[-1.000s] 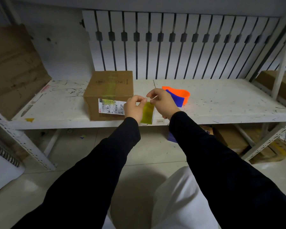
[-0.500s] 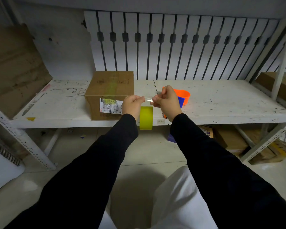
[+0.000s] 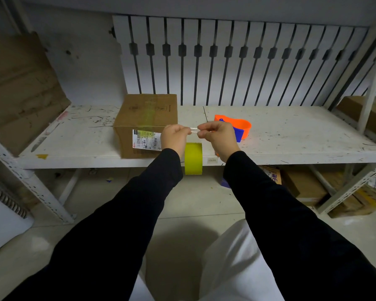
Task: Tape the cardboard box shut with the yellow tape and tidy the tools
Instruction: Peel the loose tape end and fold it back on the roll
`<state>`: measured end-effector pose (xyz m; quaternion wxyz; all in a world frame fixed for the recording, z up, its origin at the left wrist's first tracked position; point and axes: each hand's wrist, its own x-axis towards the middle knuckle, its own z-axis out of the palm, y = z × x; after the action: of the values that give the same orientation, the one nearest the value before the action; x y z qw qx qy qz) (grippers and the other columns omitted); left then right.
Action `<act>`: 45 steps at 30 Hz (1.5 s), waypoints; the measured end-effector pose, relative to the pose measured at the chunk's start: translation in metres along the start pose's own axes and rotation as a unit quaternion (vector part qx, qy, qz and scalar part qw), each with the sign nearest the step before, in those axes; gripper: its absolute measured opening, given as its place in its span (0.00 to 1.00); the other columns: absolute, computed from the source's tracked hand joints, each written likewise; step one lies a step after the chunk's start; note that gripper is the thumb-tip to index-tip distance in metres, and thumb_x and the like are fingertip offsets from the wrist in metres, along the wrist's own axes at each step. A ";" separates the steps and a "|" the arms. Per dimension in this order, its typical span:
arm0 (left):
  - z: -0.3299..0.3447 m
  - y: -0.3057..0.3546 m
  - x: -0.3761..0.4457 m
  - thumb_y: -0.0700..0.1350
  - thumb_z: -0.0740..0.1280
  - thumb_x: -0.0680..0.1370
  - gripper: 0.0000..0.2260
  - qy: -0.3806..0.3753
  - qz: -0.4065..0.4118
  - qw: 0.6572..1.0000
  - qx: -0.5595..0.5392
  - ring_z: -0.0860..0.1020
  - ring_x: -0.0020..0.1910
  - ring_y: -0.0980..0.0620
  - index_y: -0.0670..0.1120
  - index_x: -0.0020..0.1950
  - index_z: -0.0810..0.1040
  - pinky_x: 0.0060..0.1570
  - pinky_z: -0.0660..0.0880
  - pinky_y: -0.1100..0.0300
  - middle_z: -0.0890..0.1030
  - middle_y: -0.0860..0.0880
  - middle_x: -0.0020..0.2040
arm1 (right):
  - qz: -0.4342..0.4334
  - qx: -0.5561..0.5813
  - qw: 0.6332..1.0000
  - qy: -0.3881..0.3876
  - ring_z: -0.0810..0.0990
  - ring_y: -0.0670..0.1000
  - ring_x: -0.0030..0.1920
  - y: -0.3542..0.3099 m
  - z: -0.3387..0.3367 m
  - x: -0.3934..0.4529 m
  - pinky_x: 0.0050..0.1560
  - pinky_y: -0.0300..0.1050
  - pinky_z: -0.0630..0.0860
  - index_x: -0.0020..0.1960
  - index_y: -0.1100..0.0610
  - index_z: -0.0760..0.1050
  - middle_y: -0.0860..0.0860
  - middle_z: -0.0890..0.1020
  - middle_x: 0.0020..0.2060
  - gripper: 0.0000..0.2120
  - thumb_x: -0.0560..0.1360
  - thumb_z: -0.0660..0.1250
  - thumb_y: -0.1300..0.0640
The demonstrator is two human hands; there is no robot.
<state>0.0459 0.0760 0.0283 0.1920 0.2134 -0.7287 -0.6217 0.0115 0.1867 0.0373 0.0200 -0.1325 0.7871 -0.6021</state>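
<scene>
Starting at our left, the cardboard box (image 3: 147, 124) sits on the white shelf (image 3: 291, 135) at about ten o'clock from our hands, flaps down, with one strip of yellow tape already running front to back across its top and down over the shipping label (image 3: 147, 141).

Next comes our left hand (image 3: 174, 137), thumb and forefinger pressed together on the left end of a short clear-looking edge of tape. Below that edge a cut piece of yellow tape (image 3: 193, 158) hangs straight down, its long axis running twelve to six, its lower end past the shelf's front lip.

Our right hand (image 3: 217, 135) pinches the other end of the same top edge, fingers closed tight, so the strip is stretched flat between the two pinches.

At two o'clock from the right hand lies the orange and blue tape dispenser (image 3: 237, 128) on the shelf, partly hidden behind the knuckles.

What matters, we judge, is that the box lies left of the strip, nearer our left hand, so that hand should lead the carry over to the box.
</scene>
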 end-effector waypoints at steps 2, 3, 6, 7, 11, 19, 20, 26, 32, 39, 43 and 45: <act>-0.001 -0.001 -0.002 0.41 0.66 0.74 0.07 -0.004 0.007 1.000 -0.001 0.73 0.47 0.49 0.40 0.38 0.78 0.43 0.66 0.60 0.76 0.40 0.50 | 0.000 -0.003 1.000 0.003 0.79 0.48 0.42 0.000 0.000 0.000 0.52 0.40 0.76 0.50 0.64 0.80 0.50 0.79 0.38 0.07 0.72 0.69 0.67; -0.002 -0.001 -0.004 0.41 0.66 0.75 0.07 -0.004 0.010 1.000 -0.005 0.73 0.48 0.49 0.38 0.41 0.80 0.47 0.66 0.59 0.76 0.41 0.51 | -0.002 -0.005 1.000 0.005 0.79 0.49 0.42 -0.001 0.001 -0.001 0.51 0.39 0.75 0.50 0.64 0.80 0.52 0.80 0.40 0.07 0.72 0.69 0.67; -0.002 -0.003 -0.005 0.41 0.67 0.76 0.11 0.001 0.017 1.000 -0.006 0.72 0.50 0.50 0.33 0.48 0.81 0.52 0.65 0.59 0.73 0.45 0.53 | -0.011 -0.023 1.000 0.007 0.77 0.49 0.44 -0.001 0.002 -0.002 0.50 0.40 0.74 0.50 0.65 0.80 0.53 0.80 0.42 0.06 0.73 0.69 0.65; -0.003 -0.003 -0.005 0.42 0.67 0.76 0.11 0.002 0.019 1.000 -0.004 0.72 0.50 0.51 0.33 0.49 0.80 0.53 0.65 0.59 0.73 0.46 0.53 | -0.013 -0.032 0.999 0.006 0.77 0.49 0.44 0.000 0.002 -0.001 0.50 0.40 0.73 0.50 0.65 0.80 0.53 0.79 0.42 0.06 0.73 0.68 0.65; -0.003 -0.002 -0.006 0.41 0.67 0.76 0.11 0.005 0.024 1.000 0.010 0.71 0.51 0.51 0.32 0.49 0.80 0.53 0.65 0.61 0.71 0.47 0.52 | -0.027 -0.067 0.997 -0.001 0.76 0.49 0.44 0.001 0.005 -0.001 0.44 0.34 0.72 0.49 0.65 0.79 0.51 0.78 0.38 0.05 0.75 0.66 0.65; -0.006 -0.001 -0.005 0.45 0.65 0.77 0.13 0.002 0.002 0.999 0.052 0.75 0.57 0.44 0.35 0.50 0.79 0.57 0.70 0.54 0.78 0.41 0.56 | -0.049 -0.246 0.968 -0.018 0.77 0.56 0.51 0.003 0.013 0.005 0.59 0.48 0.75 0.42 0.56 0.71 0.55 0.73 0.48 0.08 0.77 0.60 0.66; -0.006 -0.001 -0.007 0.45 0.65 0.77 0.10 -0.004 0.002 0.999 0.052 0.75 0.54 0.44 0.38 0.51 0.77 0.55 0.70 0.54 0.78 0.43 0.52 | -0.045 -0.246 0.968 -0.020 0.76 0.56 0.53 0.001 0.013 0.004 0.60 0.48 0.74 0.43 0.56 0.71 0.53 0.71 0.48 0.08 0.77 0.59 0.66; -0.012 0.000 -0.008 0.39 0.66 0.74 0.16 -0.045 0.111 0.975 0.186 0.66 0.65 0.46 0.52 0.60 0.76 0.65 0.65 0.51 0.72 0.47 0.63 | -0.027 -0.241 0.970 -0.027 0.74 0.58 0.58 -0.001 0.014 0.005 0.63 0.50 0.71 0.46 0.57 0.74 0.57 0.73 0.53 0.07 0.78 0.58 0.63; -0.008 0.002 -0.005 0.46 0.68 0.75 0.07 -0.016 0.150 0.961 0.231 0.64 0.67 0.47 0.48 0.50 0.83 0.67 0.61 0.52 0.73 0.49 0.63 | -0.039 -0.251 0.967 -0.016 0.75 0.58 0.57 -0.002 0.013 0.005 0.62 0.50 0.72 0.47 0.57 0.75 0.58 0.75 0.56 0.06 0.79 0.59 0.61; -0.008 0.002 -0.001 0.45 0.67 0.76 0.07 -0.017 0.146 0.960 0.237 0.66 0.66 0.48 0.45 0.47 0.83 0.64 0.61 0.53 0.76 0.51 0.62 | -0.051 -0.244 0.968 -0.025 0.76 0.57 0.53 -0.005 0.010 0.003 0.53 0.45 0.73 0.50 0.61 0.77 0.59 0.77 0.54 0.08 0.78 0.59 0.63; -0.007 0.002 -0.002 0.47 0.66 0.77 0.08 -0.022 0.143 0.953 0.265 0.67 0.65 0.46 0.46 0.48 0.82 0.63 0.64 0.51 0.77 0.49 0.62 | -0.083 -0.232 0.969 -0.031 0.77 0.55 0.49 -0.007 0.006 -0.003 0.49 0.41 0.70 0.54 0.62 0.78 0.60 0.79 0.53 0.08 0.78 0.62 0.63; -0.007 0.003 -0.002 0.48 0.66 0.77 0.08 -0.017 0.133 0.953 0.272 0.69 0.64 0.46 0.46 0.48 0.82 0.64 0.67 0.50 0.78 0.48 0.61 | -0.091 -0.254 0.962 -0.025 0.76 0.56 0.54 -0.006 0.006 -0.003 0.52 0.41 0.69 0.56 0.61 0.79 0.60 0.77 0.55 0.10 0.78 0.61 0.62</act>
<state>0.0514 0.0721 0.0319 0.1951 0.1481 -0.8953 -0.3722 0.0168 0.1799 0.0411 -0.0493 -0.2197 0.8981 -0.3778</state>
